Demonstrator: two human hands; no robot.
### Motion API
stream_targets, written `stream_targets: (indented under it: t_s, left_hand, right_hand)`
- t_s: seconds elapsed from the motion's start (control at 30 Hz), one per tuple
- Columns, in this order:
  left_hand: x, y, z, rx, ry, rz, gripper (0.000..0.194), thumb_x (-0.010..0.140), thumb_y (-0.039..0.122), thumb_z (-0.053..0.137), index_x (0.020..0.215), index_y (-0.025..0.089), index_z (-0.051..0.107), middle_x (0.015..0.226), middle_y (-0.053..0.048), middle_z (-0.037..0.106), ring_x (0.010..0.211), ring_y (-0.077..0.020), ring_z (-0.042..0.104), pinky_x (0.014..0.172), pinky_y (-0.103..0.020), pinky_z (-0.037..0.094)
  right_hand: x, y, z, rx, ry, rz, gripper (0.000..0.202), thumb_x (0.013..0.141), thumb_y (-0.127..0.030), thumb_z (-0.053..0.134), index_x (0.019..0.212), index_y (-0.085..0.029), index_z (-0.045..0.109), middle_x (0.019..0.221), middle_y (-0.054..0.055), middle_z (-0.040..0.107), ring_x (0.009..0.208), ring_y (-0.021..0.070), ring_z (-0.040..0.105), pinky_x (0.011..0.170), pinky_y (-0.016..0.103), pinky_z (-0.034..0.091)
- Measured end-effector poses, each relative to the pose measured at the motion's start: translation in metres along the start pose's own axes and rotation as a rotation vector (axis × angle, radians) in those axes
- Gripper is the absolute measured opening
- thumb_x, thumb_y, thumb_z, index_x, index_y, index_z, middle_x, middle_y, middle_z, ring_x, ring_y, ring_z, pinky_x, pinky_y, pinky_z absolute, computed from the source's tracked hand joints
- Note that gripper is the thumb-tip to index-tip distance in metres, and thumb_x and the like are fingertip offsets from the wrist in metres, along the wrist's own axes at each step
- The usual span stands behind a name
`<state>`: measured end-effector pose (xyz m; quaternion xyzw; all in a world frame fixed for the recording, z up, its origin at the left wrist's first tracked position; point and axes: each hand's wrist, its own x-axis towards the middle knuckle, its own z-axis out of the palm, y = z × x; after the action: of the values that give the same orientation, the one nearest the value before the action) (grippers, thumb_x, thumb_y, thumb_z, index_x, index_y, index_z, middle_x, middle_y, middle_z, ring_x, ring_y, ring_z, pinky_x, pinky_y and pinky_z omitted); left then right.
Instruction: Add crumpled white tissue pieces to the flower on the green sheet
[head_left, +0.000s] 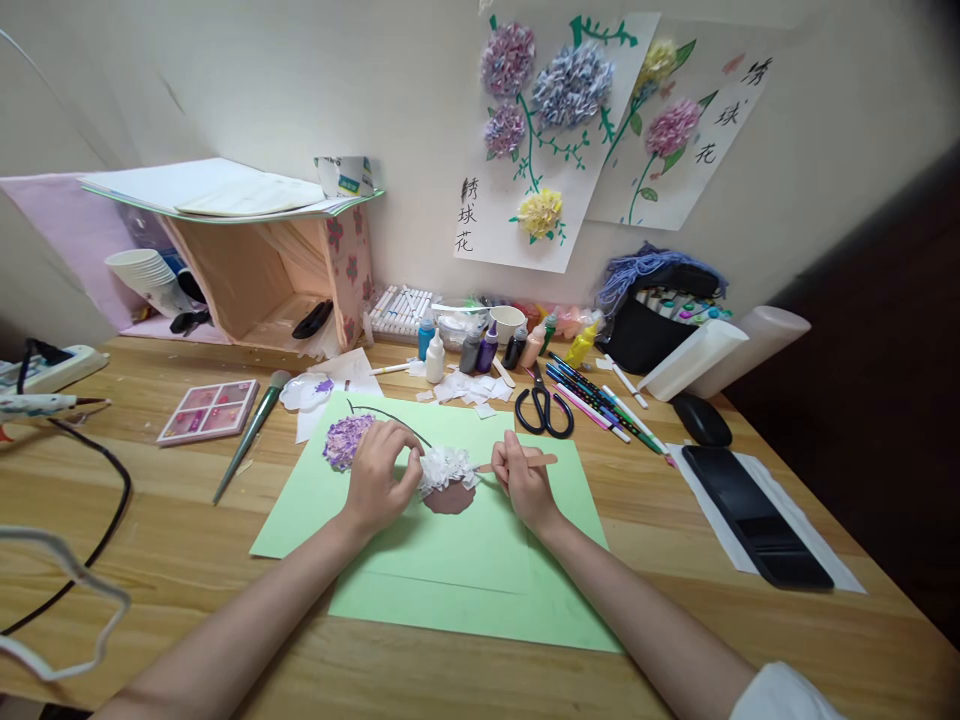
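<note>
My right hand [525,482] grips a flat wooden craft stick [538,460], its left tip at the edge of a cluster of crumpled white paper pieces [447,468]. The cluster covers the upper part of a brown disc [450,498] on green paper [480,570]. At the cluster's left side, my left hand [384,472] has its thumb and index finger bent close together in a pinch. Whatever they hold is too small to make out. Partly behind that hand sits a purple paper flower [346,442], with a dark curved stem line [390,412] above.
Behind the paper stand several paint bottles [487,348] and white paper scraps [469,388]. Black scissors [544,405] and pens [600,395] lie at the right, beyond them a phone [757,515]. A brush [251,430] and a pink palette [210,410] lie left.
</note>
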<state>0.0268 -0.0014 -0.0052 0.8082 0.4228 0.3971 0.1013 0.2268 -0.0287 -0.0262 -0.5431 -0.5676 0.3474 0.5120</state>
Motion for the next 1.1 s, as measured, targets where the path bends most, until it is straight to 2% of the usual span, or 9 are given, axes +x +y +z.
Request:
stream_targets:
  t_s: [0.23, 0.37, 0.83, 0.9, 1.03, 1.1]
  left_hand:
    - [-0.002, 0.007, 0.0, 0.066, -0.153, 0.156, 0.008, 0.081, 0.019, 0.048, 0.078, 0.02, 0.055, 0.083, -0.004, 0.059, 0.081, -0.0187, 0.048, 0.074, -0.035, 0.034]
    - [-0.003, 0.01, 0.0, 0.074, -0.179, 0.241, 0.008, 0.081, 0.018, 0.049, 0.078, 0.02, 0.057, 0.084, -0.004, 0.06, 0.08, -0.0184, 0.049, 0.073, -0.035, 0.033]
    - [-0.003, 0.008, 0.003, 0.046, -0.228, 0.247, 0.008, 0.08, 0.016, 0.048, 0.078, 0.018, 0.055, 0.083, -0.003, 0.059, 0.081, -0.0183, 0.049, 0.072, -0.035, 0.034]
    - [-0.002, 0.009, 0.003, 0.037, -0.243, 0.248, 0.009, 0.081, 0.016, 0.048, 0.077, 0.019, 0.055, 0.084, -0.004, 0.059, 0.082, -0.0184, 0.049, 0.073, -0.035, 0.034]
    - [-0.002, 0.008, 0.003, 0.023, -0.264, 0.242, 0.01, 0.081, 0.016, 0.047, 0.077, 0.019, 0.055, 0.084, -0.003, 0.059, 0.082, -0.0183, 0.048, 0.073, -0.035, 0.034]
    - [-0.002, 0.008, 0.003, 0.016, -0.267, 0.235, 0.01, 0.081, 0.016, 0.047, 0.077, 0.019, 0.055, 0.084, -0.003, 0.059, 0.082, -0.0183, 0.048, 0.073, -0.036, 0.034]
  right_hand:
    - [-0.004, 0.003, -0.005, 0.021, 0.041, -0.041, 0.06, 0.094, -0.05, 0.024, 0.042, -0.022, 0.029, 0.039, -0.004, 0.027, 0.039, 0.0106, 0.027, 0.046, 0.028, 0.024]
    - [-0.003, 0.002, -0.007, 0.014, 0.006, -0.03, 0.061, 0.095, -0.049, 0.025, 0.041, -0.021, 0.03, 0.039, -0.004, 0.028, 0.038, 0.01, 0.028, 0.047, 0.028, 0.025]
    - [-0.001, -0.003, -0.005, -0.036, -0.067, -0.066, 0.059, 0.096, -0.047, 0.025, 0.043, -0.021, 0.034, 0.04, -0.004, 0.031, 0.041, 0.0097, 0.033, 0.049, 0.026, 0.028]
    - [0.003, -0.004, -0.002, -0.019, -0.038, -0.017, 0.059, 0.095, -0.048, 0.026, 0.043, -0.021, 0.034, 0.039, -0.004, 0.031, 0.039, 0.0093, 0.032, 0.046, 0.025, 0.027]
    - [0.01, -0.002, 0.004, 0.082, 0.08, 0.184, 0.058, 0.092, -0.054, 0.028, 0.044, -0.022, 0.03, 0.036, -0.006, 0.026, 0.033, 0.0085, 0.029, 0.038, 0.025, 0.02]
    - [0.01, -0.002, 0.005, 0.102, 0.081, 0.194, 0.058, 0.092, -0.055, 0.027, 0.044, -0.022, 0.03, 0.036, -0.006, 0.026, 0.033, 0.0083, 0.028, 0.037, 0.025, 0.02]
